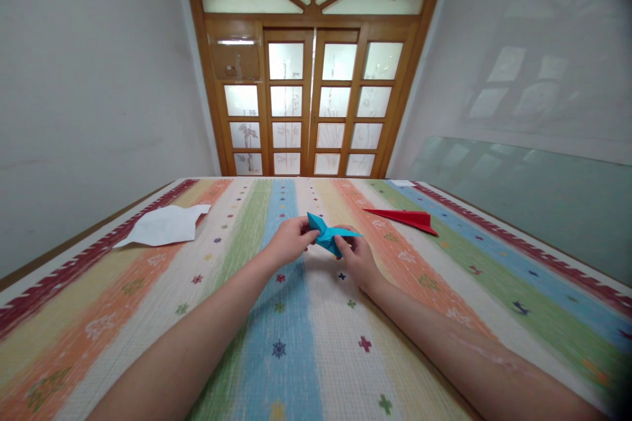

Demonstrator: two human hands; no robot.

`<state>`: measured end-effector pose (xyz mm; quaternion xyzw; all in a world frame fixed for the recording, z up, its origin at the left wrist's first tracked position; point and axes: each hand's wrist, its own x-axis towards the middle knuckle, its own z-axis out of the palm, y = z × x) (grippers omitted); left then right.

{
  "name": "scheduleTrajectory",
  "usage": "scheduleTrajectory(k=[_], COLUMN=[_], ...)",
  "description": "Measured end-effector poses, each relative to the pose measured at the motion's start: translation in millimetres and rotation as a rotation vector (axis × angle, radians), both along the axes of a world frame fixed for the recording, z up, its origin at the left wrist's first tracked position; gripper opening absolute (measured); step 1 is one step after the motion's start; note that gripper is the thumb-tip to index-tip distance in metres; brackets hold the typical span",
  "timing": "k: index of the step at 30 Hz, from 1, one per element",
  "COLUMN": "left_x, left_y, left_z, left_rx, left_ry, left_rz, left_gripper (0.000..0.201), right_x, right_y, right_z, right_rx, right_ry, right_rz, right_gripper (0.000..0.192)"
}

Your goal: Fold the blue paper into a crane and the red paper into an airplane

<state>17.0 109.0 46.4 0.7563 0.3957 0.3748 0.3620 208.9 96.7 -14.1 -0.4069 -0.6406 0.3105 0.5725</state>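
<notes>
1. From my seat I have the blue folded paper (330,235) near the middle of the view, over the counter (296,375), gripped from both sides.
2. My left hand (292,240) is grasping its left side, the thumb pressed on the paper just below a point that sticks upward.
3. My right hand (358,260) is pinching the same piece on its lower right, under another point that reaches out to the right (the undersides of both grips are hidden from me, so I can't tell how every finger sits).
4. Right of my hands and a little farther off, a red folded paper (405,218) lies by itself, long and narrow, tapering toward the left.
5. Well apart on the left I see a white sheet (165,225), creased and uneven at its edges, lying on the counter.
6. The counter's covering runs in coloured stripes with small printed figures.
7. Past its far edge stand wood-framed doors (309,99) with pale glass panes.
</notes>
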Motion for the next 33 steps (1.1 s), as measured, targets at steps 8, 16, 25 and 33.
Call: scheduleTrajectory(k=[8,16,25,33], left_x=[-2.5,-6.0,-8.6,-10.8], left_y=[-0.5,-6.6,-8.9,-10.9], left_z=[1.6,10.5,14.7,16.8], left_rx=[0.212,0.352,0.361,0.354], left_ry=[0.126,0.182,0.186,0.180], left_rz=[0.016,-0.035,-0.080,-0.109], left_gripper=[0.013,0.011,0.012,0.013], right_x=[1.3,0.8,1.0,0.0], right_y=[4.4,5.7,1.7,-3.3], right_z=[-0.8,-5.0,-5.2,-0.3], right_rx=[0.028,-0.004,-0.001,0.044], right_ry=[0.033,0.070,0.028,-0.027], right_rz=[-0.016,-0.004,0.044,0.085], right_gripper=[0.031,0.031,0.031,0.026])
